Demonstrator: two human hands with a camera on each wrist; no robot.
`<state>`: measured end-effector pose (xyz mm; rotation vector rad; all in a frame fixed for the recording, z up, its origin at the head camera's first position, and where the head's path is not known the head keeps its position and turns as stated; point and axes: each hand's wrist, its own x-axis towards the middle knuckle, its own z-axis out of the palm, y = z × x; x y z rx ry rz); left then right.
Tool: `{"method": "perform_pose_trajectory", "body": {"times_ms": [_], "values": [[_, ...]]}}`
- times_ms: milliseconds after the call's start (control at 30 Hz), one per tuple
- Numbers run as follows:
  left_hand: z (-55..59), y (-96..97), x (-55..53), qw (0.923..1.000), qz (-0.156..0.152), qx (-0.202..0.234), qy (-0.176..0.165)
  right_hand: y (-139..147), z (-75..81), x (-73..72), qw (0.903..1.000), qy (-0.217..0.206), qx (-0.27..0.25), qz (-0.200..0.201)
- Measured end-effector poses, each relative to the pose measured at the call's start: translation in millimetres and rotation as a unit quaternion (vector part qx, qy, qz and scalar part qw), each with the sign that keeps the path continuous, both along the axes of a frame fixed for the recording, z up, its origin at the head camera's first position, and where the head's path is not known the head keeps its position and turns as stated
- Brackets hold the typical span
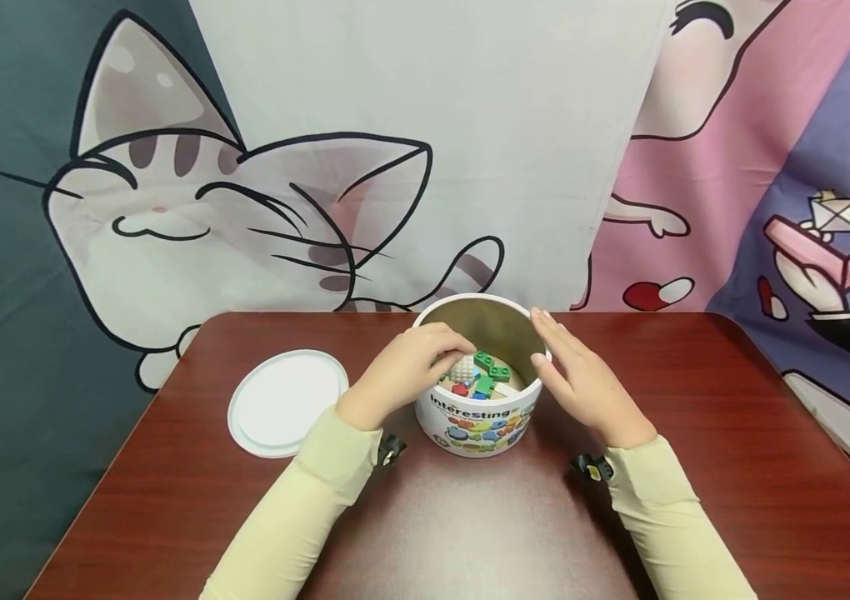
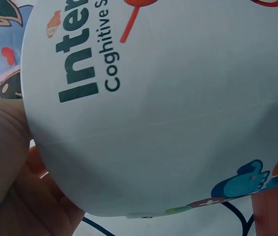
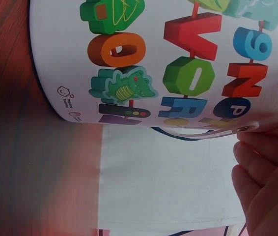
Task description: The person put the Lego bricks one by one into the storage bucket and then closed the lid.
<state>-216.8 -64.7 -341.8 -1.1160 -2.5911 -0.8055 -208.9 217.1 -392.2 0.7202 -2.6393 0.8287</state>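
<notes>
A round white bucket (image 1: 481,425) printed with "Interesting" and coloured shapes stands upright on the table. Toy bricks, among them green bricks (image 1: 499,374) and a pale grey studded plate (image 1: 462,369), lie inside. My left hand (image 1: 417,362) reaches over the left rim with bent fingers, close to the studded plate; whether it pinches the plate is hidden. At the right rim, my right hand (image 1: 582,379) rests with its fingers nearly straight and the thumb apart. The bucket's printed wall fills much of the left wrist view, beside the left thumb (image 2: 1,152), and of the right wrist view.
To the bucket's left, a round white lid (image 1: 286,404) lies flat on the dark red wooden table (image 1: 455,533). Behind the table's far edge hangs a cloth backdrop (image 1: 425,83) with cartoon cats. A thin handle (image 3: 198,133) shows on the bucket's side.
</notes>
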Motion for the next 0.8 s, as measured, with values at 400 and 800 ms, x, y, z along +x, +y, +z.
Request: {"method": "perform_pose_trajectory", "body": {"times_ms": [400, 800], "values": [[-1.0, -2.0, 0.1, 0.9994, -0.007, 0.023, -0.025, 0, 2.8, -0.8, 0.9999, -0.011, -0.001, -0.001], [-12.1, -34.9, 17.0, 0.9716, 0.048, 0.227, 0.044, 1, 2.1, -0.7, 0.9999, -0.01, 0.002, 0.005]]}}
